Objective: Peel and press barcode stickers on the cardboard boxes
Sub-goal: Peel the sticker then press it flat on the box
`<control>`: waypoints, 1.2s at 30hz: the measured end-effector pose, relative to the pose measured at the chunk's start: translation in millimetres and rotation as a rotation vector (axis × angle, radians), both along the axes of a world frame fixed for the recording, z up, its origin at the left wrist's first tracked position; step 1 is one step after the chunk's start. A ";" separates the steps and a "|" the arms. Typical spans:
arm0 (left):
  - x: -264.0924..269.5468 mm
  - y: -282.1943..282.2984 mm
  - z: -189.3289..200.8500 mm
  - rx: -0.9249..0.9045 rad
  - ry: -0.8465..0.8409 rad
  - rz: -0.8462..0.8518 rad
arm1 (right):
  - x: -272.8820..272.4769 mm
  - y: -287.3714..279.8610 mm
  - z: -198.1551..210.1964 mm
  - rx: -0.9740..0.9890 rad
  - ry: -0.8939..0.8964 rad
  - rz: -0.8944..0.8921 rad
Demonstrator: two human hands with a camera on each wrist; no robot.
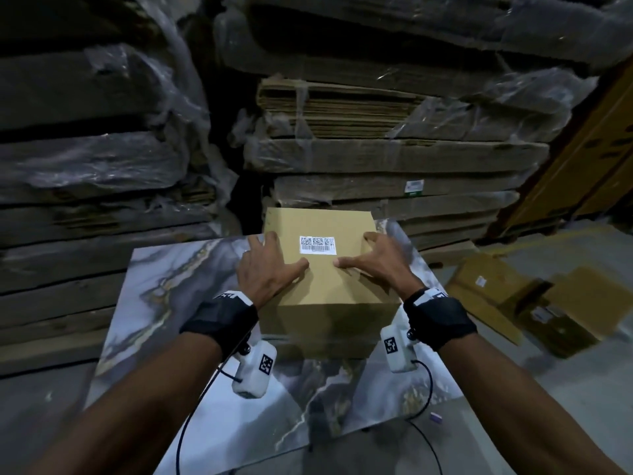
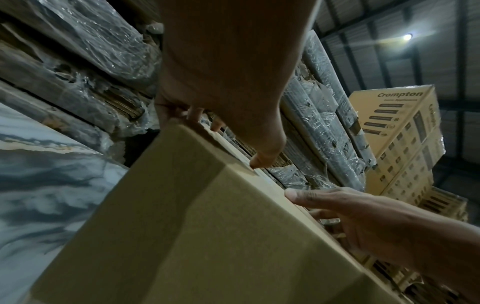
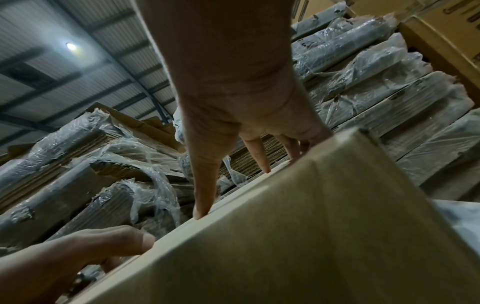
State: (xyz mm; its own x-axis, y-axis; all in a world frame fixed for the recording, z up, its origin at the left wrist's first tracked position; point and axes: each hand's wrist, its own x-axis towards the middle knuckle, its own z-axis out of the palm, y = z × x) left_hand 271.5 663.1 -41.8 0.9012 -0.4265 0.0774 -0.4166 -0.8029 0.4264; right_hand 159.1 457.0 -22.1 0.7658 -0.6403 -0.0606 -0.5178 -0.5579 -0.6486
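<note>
A plain cardboard box stands on the marble-patterned table. A white barcode sticker lies flat on its top, towards the far side. My left hand rests on the top's left part, fingers spread over the left edge and thumb pointing inward. My right hand mirrors it on the right edge, thumb flat on the top. The left wrist view shows the left hand touching the box rim. In the right wrist view the right hand has straight fingers on the box.
Tall stacks of flattened, plastic-wrapped cardboard rise close behind the table. Labelled boxes lie on the floor to the right. A small purple-white object sits near the table's right front edge. Printed cartons stand further right.
</note>
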 end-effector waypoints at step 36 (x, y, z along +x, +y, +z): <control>13.5 -30.7 12.3 0.132 0.325 -0.242 | 83.6 -11.0 16.8 -0.385 0.274 0.467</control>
